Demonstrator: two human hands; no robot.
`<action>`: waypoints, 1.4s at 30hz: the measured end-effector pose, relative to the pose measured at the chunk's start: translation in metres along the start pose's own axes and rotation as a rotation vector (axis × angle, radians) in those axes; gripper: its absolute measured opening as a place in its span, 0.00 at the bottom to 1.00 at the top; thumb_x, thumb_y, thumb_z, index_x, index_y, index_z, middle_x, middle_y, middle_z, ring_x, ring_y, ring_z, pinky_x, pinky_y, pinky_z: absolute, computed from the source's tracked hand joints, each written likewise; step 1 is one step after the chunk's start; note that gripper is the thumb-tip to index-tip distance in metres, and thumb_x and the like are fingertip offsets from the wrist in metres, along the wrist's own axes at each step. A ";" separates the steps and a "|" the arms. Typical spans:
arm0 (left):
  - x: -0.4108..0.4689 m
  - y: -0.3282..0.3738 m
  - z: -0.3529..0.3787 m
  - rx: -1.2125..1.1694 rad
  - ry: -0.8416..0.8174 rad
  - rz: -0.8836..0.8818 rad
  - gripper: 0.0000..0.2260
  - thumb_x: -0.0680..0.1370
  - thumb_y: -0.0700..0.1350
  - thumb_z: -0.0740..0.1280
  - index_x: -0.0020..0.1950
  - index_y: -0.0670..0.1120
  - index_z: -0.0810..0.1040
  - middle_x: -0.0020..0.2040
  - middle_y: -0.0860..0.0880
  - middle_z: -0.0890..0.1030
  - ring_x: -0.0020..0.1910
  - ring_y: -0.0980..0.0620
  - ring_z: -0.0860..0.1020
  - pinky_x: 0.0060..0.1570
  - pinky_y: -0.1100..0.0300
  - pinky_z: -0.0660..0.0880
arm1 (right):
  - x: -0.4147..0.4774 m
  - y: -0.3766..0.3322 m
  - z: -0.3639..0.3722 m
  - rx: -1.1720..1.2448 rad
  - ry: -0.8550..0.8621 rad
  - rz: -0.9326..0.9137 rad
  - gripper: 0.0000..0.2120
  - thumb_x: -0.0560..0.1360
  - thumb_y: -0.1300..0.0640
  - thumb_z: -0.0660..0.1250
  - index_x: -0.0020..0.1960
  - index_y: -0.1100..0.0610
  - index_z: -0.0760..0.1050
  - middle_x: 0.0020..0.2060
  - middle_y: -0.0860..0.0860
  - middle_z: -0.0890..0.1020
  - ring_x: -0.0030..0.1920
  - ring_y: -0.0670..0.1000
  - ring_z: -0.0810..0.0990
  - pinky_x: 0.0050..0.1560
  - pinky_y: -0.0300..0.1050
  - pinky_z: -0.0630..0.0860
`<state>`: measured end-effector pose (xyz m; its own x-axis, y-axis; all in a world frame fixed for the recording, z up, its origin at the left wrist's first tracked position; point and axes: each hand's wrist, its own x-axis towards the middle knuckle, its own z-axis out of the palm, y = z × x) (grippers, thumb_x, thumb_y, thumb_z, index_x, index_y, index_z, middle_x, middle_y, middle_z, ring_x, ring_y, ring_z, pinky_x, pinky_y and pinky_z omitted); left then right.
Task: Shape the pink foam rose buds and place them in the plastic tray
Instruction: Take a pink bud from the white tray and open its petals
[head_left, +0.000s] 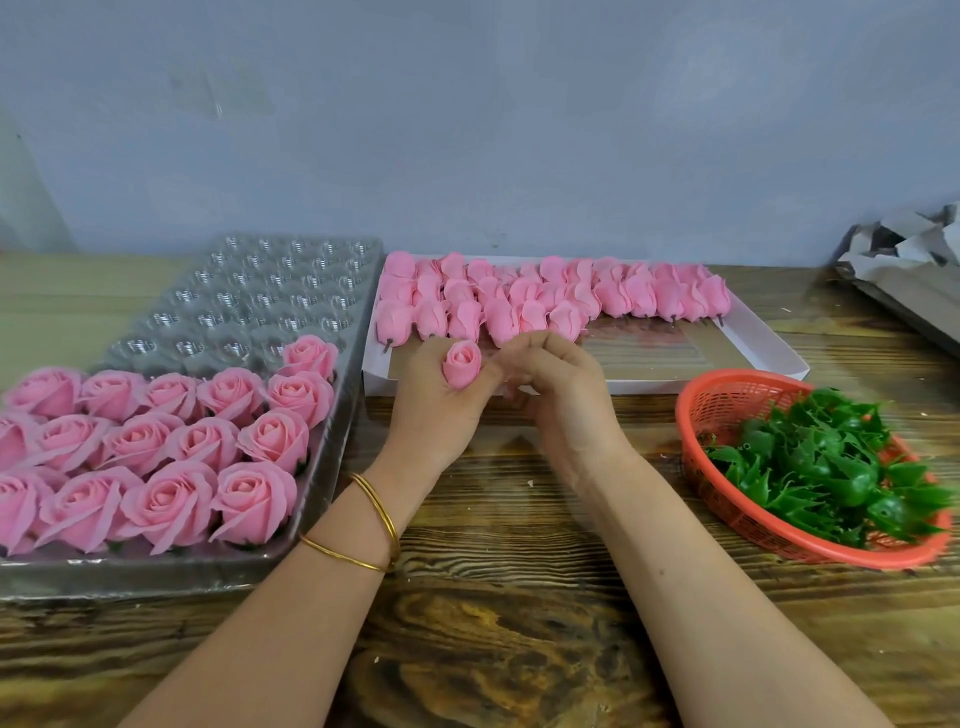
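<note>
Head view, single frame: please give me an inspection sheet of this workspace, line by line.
Surface: wooden table, dark-grained, with a few small white flecks.
Job's things: plastic tray at left, near rows filled with opened roses, far cells empty; white box holding unshaped buds; one bud in hand.
Clutter: red basket of green calyxes at right; crumpled grey paper at far right.
Hands: left hand grips the bud; right hand curled beside it, contact blurred.
Cables: nothing seen.
Surroundings: grey wall behind the table.
</note>
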<state>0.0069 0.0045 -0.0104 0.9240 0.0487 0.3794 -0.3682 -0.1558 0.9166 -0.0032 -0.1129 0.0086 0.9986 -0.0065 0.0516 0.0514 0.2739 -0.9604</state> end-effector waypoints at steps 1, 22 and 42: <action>0.000 0.000 0.000 0.022 -0.003 0.010 0.10 0.75 0.47 0.71 0.33 0.51 0.79 0.32 0.53 0.81 0.33 0.58 0.78 0.34 0.65 0.75 | -0.001 -0.001 0.000 0.008 -0.001 -0.019 0.02 0.66 0.60 0.70 0.38 0.57 0.77 0.32 0.51 0.78 0.35 0.49 0.75 0.41 0.45 0.73; -0.005 0.000 0.003 0.049 -0.086 -0.069 0.07 0.75 0.47 0.72 0.48 0.44 0.84 0.43 0.46 0.85 0.47 0.46 0.82 0.50 0.42 0.78 | -0.006 -0.001 0.003 -0.157 0.013 -0.001 0.08 0.68 0.64 0.77 0.44 0.60 0.79 0.44 0.65 0.81 0.52 0.65 0.81 0.55 0.72 0.75; -0.003 0.006 0.004 0.006 0.137 -0.020 0.15 0.75 0.47 0.70 0.38 0.35 0.75 0.33 0.42 0.76 0.32 0.55 0.73 0.34 0.55 0.73 | -0.001 0.007 0.001 -0.174 -0.100 0.101 0.18 0.67 0.82 0.59 0.49 0.67 0.77 0.39 0.59 0.81 0.41 0.55 0.80 0.49 0.53 0.79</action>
<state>0.0024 -0.0004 -0.0063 0.9081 0.1856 0.3752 -0.3489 -0.1598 0.9234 -0.0043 -0.1102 0.0022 0.9935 0.1100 -0.0284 -0.0393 0.0984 -0.9944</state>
